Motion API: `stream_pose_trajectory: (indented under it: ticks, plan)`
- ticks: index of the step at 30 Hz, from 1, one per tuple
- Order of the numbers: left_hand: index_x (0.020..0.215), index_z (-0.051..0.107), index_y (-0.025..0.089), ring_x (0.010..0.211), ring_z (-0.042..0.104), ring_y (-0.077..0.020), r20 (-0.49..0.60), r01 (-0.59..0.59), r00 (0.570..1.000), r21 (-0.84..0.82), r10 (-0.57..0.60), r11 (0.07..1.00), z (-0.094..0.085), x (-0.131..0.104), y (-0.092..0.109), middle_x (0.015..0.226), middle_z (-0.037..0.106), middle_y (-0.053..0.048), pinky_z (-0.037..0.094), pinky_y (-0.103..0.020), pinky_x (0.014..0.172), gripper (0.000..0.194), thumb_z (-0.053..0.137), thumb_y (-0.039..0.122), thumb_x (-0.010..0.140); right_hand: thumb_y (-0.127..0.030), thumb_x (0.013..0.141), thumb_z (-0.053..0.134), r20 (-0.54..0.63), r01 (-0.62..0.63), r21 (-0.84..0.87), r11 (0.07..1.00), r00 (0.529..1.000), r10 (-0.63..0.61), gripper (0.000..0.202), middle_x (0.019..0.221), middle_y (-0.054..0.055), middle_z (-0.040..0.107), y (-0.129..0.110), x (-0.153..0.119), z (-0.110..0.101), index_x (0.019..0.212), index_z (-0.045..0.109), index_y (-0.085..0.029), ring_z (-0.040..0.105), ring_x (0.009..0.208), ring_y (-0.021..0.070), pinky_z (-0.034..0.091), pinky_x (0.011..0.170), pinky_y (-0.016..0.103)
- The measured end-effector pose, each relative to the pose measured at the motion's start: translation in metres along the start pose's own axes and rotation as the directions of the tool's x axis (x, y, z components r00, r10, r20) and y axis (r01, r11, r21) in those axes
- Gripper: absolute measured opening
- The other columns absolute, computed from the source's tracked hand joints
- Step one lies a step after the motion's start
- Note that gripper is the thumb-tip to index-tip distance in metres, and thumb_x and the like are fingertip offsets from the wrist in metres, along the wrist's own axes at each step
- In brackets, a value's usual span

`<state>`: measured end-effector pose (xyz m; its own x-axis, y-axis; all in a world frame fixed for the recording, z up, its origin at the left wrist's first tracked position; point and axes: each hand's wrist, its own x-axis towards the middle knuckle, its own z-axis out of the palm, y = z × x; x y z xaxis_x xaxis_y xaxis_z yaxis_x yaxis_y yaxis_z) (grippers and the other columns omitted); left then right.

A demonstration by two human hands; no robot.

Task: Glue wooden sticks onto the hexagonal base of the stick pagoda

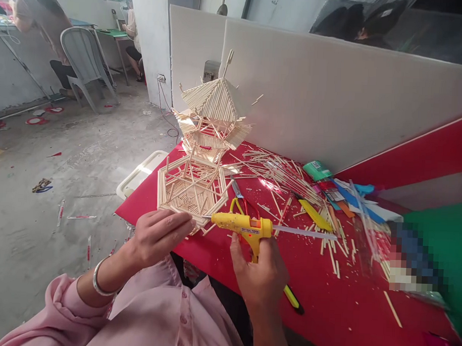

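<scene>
My right hand (260, 270) grips a yellow hot glue gun (242, 225) by its handle, the nozzle aimed left. A long clear glue stick (304, 231) sticks out of the gun's back. Right at the nozzle, my left hand (162, 236) is closed in a pinch; whatever it holds is hidden by the fingers. Just beyond both hands lies a hexagonal frame of thin wooden sticks (162, 188) with a concentric stick floor. Behind it stands a tiered pagoda model (214, 99) of the same sticks, with a pointed roof.
Loose sticks (269, 167) are scattered over the red table (220, 263). Pliers (238, 193), a yellow utility knife (315, 215) and another cutter (294, 299) lie around the gun. White boards (332, 96) stand behind. Two people sit at the far left, near a grey chair (83, 57).
</scene>
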<state>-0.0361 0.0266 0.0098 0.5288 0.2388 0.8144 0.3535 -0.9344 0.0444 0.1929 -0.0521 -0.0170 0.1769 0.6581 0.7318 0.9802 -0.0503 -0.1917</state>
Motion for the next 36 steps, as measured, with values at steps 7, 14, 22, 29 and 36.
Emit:
stream_pose_trajectory:
  ticks: [7,14,22,29,36]
  plan:
    - [0.111,0.064,0.010,0.080,0.066,-0.0170,-0.002,0.008,1.000,0.013,-0.008,1.000,-0.001,-0.002,0.001,0.097,0.072,-0.013,0.054,-0.029,0.063,0.023,0.053,0.006,0.092,-0.033,0.089,0.061,-0.045,0.073,-0.028,0.997,0.996,-0.075,0.018,0.080,0.007,0.067,-0.001,0.003,-0.001,0.096,0.058,-0.017,0.067,0.072,0.0202,0.049,0.060,0.028]
    - [0.110,0.064,0.010,0.079,0.066,-0.0176,-0.010,-0.003,1.000,0.008,0.003,1.000,-0.001,-0.002,0.001,0.095,0.071,-0.013,0.054,-0.029,0.062,0.023,0.053,0.005,0.091,-0.030,0.091,0.057,-0.034,0.068,-0.040,0.997,0.997,-0.069,0.016,0.085,0.009,0.069,0.000,-0.001,0.000,0.099,0.058,-0.017,0.068,0.074,0.0216,0.049,0.059,0.029]
    - [0.111,0.063,0.013,0.078,0.067,-0.0163,-0.006,0.008,1.000,0.012,-0.008,1.000,-0.002,0.001,0.002,0.094,0.072,-0.010,0.054,-0.028,0.063,0.023,0.051,0.007,0.093,-0.031,0.092,0.056,-0.020,0.061,-0.020,0.998,0.998,-0.061,0.015,0.085,0.009,0.069,0.002,-0.003,-0.001,0.098,0.058,-0.017,0.066,0.072,0.0210,0.048,0.059,0.029]
    - [0.109,0.065,0.008,0.080,0.067,-0.0185,-0.001,-0.007,1.000,-0.009,0.007,1.000,-0.001,-0.001,0.001,0.097,0.071,-0.015,0.055,-0.030,0.064,0.022,0.050,0.005,0.092,-0.046,0.084,0.065,0.145,-0.116,0.148,0.982,0.985,0.094,0.032,0.074,0.005,0.064,0.000,-0.002,-0.007,0.096,0.061,-0.017,0.059,0.061,0.0174,0.045,0.056,0.027]
    - [0.114,0.065,0.014,0.083,0.068,-0.0182,-0.010,0.026,1.000,-0.051,-0.027,0.998,0.000,-0.001,0.001,0.097,0.071,-0.012,0.058,-0.031,0.070,0.026,0.050,0.008,0.094,-0.053,0.076,0.068,0.689,-0.694,0.300,0.654,0.632,0.355,0.045,0.071,0.000,0.063,0.053,-0.005,-0.040,0.102,0.061,-0.018,0.059,0.061,0.0159,0.048,0.058,0.026]
